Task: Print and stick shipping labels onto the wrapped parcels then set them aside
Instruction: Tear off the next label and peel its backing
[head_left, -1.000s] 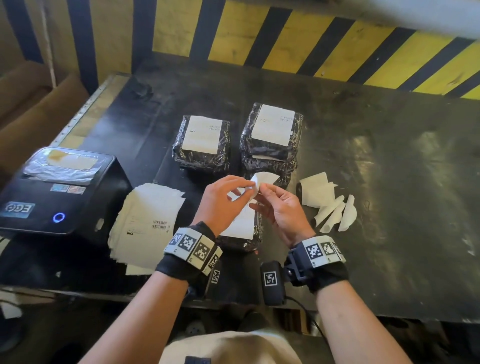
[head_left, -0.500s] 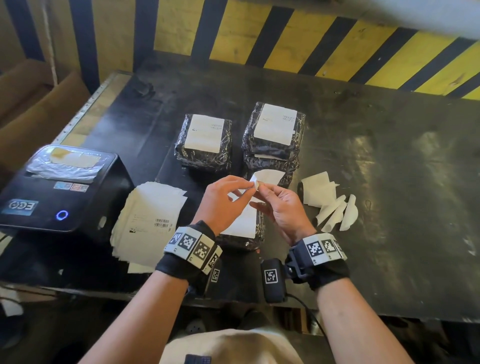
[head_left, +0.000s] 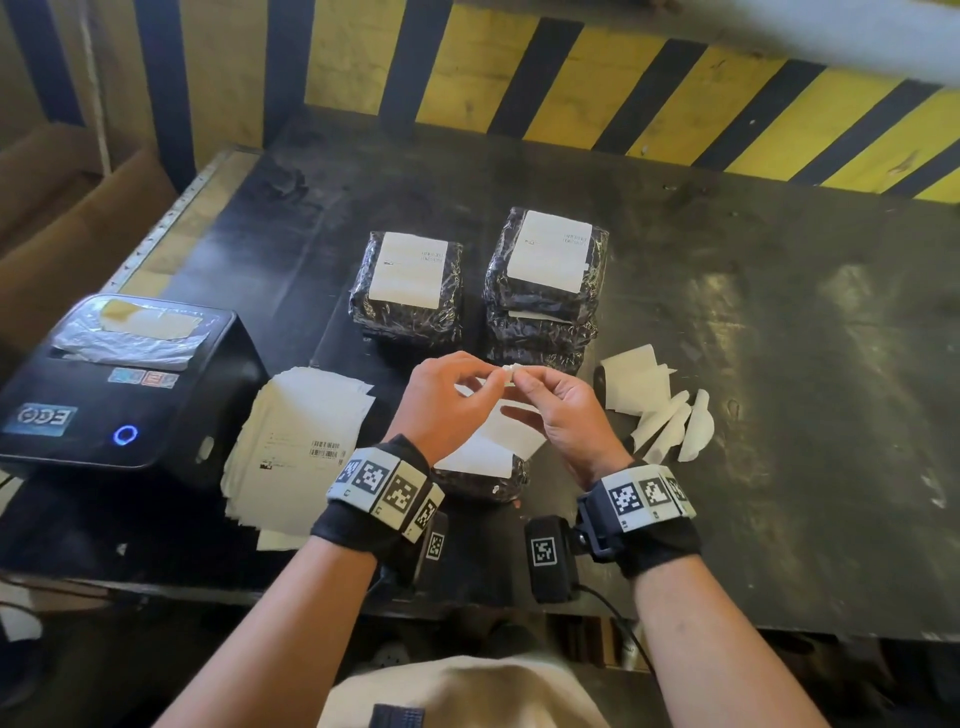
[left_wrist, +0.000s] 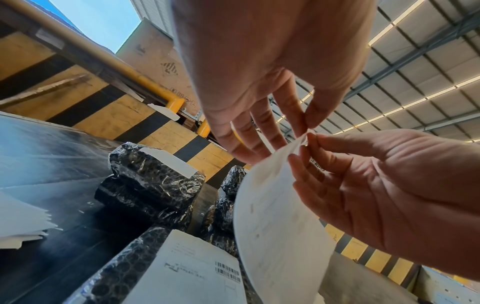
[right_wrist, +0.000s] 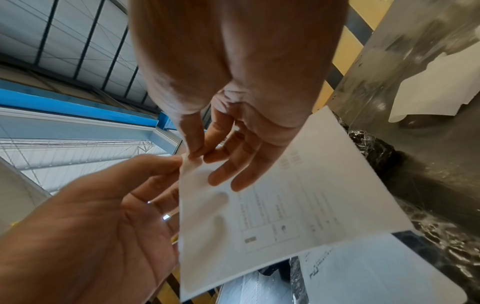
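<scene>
Both hands hold one white shipping label (head_left: 498, 441) above the near black wrapped parcel (head_left: 483, 483). My left hand (head_left: 496, 376) pinches the label's top corner between thumb and forefinger. My right hand (head_left: 522, 382) pinches the same corner from the other side, its other fingers spread behind the sheet. The left wrist view shows the label (left_wrist: 275, 226) hanging curved below the two pinches. Its printed face (right_wrist: 298, 205) shows in the right wrist view. The parcel underneath (left_wrist: 124, 267) bears a barcode label. One labelled parcel (head_left: 408, 286) and a labelled stack (head_left: 545, 280) lie further back.
A black label printer (head_left: 119, 384) with a blue lit button stands at the left table edge. A loose pile of printed labels (head_left: 296, 441) lies beside it. Curled peeled backing papers (head_left: 654, 405) lie right of my hands. A yellow-and-black striped wall (head_left: 571, 93) closes the back.
The label corner that stood out above my fingertips is now nearly hidden between them. Both hands have stayed over the near parcel.
</scene>
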